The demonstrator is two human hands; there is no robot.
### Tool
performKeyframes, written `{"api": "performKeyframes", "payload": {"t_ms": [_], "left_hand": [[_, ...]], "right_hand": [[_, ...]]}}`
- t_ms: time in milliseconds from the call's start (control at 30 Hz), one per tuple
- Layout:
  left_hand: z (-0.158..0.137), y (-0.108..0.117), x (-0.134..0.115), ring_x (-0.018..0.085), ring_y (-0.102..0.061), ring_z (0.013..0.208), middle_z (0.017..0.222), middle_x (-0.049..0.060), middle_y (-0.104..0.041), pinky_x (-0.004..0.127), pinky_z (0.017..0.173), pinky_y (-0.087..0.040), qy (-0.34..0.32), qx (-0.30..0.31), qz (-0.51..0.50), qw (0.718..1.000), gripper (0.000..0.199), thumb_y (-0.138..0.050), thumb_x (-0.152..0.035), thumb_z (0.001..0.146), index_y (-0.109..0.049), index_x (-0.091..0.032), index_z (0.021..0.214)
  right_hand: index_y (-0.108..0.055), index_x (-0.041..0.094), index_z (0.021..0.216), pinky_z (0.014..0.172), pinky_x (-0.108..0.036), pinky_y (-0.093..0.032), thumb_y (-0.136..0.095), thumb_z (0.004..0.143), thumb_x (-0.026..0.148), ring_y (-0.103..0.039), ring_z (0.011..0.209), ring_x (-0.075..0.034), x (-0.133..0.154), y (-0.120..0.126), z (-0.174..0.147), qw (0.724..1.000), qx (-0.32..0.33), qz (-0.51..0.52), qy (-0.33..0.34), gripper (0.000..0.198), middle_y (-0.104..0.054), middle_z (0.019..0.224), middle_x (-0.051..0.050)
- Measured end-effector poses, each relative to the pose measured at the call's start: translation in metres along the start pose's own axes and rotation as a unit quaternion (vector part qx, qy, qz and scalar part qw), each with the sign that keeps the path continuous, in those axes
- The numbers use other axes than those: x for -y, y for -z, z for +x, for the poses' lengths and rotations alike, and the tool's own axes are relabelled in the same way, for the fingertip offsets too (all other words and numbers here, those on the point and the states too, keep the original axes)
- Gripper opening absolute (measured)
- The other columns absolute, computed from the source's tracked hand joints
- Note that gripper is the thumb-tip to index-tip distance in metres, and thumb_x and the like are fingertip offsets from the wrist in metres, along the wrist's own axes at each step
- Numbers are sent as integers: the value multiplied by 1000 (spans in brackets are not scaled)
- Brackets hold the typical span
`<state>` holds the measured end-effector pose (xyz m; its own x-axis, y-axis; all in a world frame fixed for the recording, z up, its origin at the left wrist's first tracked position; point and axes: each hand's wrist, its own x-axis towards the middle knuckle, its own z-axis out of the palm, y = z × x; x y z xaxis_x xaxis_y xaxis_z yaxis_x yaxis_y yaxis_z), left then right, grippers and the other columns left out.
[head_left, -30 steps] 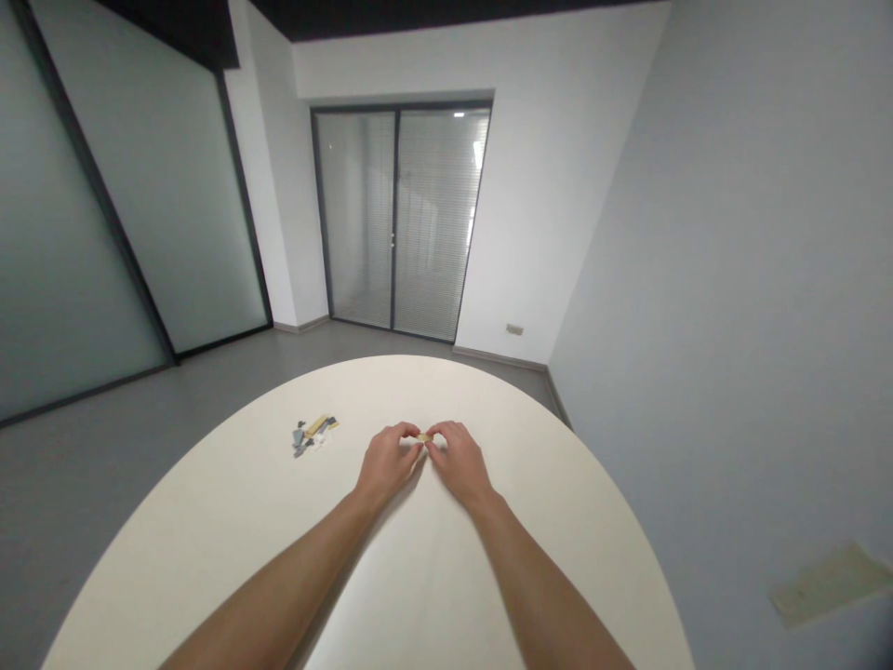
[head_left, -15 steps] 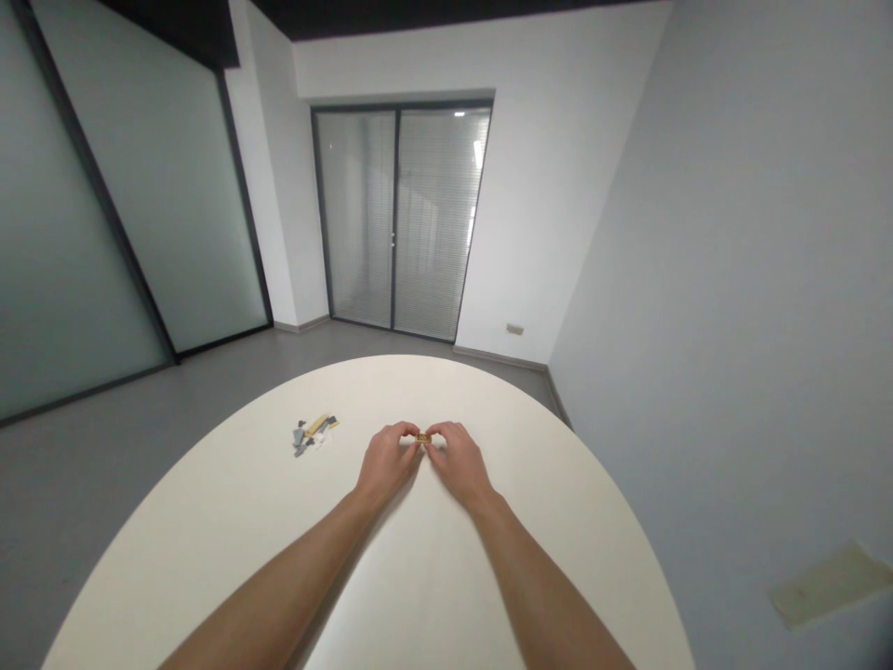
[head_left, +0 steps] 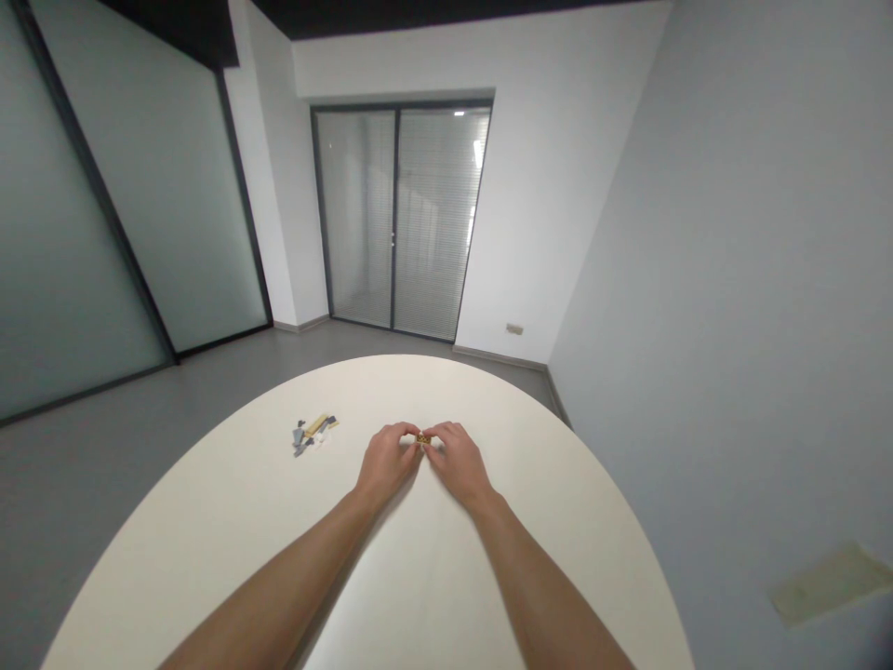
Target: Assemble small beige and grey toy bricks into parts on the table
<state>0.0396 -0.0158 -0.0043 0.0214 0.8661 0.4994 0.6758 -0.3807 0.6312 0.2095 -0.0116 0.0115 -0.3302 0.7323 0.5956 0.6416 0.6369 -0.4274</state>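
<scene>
Holding a small tan block point(head_left: 422, 439) at frame centre, left hand point(head_left: 386, 465) and right hand point(head_left: 459, 463) both pinched on it. Looks early: one block in work; any joins too small to tell. Loose pieces point(head_left: 316, 427) lie unused on the surface point(head_left: 230, 521), left of centre.

Small loose pieces point(head_left: 316, 425) (yellow, grey, white) on a round pale table point(head_left: 209, 521).

In the lower middle of the frame we see long, tapering, bare forearms point(head_left: 299, 577), a bare left hand point(head_left: 383, 464) and a bare right hand point(head_left: 460, 464).
</scene>
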Motion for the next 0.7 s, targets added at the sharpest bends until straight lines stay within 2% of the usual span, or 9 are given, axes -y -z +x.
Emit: {"api": "performKeyframes", "payload": {"t_ms": [300,700], "left_hand": [[0,3,-6,23,-65,101,103,6,-73,36,90,-47,1,2,8,1000,21,-55,-33,90,-69,-22,102],[0,4,-6,22,-65,97,99,4,-74,35,87,-47,7,24,21,999,18,-54,-26,89,-71,-23,97]], "right_hand": [[-65,24,100,91,-38,-47,-61,89,18,-58,101,-22,1,1,1,1000,0,7,-9,13,-67,101,-4],[-65,24,98,90,-37,-47,-62,86,16,-58,99,-22,0,-1,-1,1000,8,19,-20,15,-69,99,-2]]}}
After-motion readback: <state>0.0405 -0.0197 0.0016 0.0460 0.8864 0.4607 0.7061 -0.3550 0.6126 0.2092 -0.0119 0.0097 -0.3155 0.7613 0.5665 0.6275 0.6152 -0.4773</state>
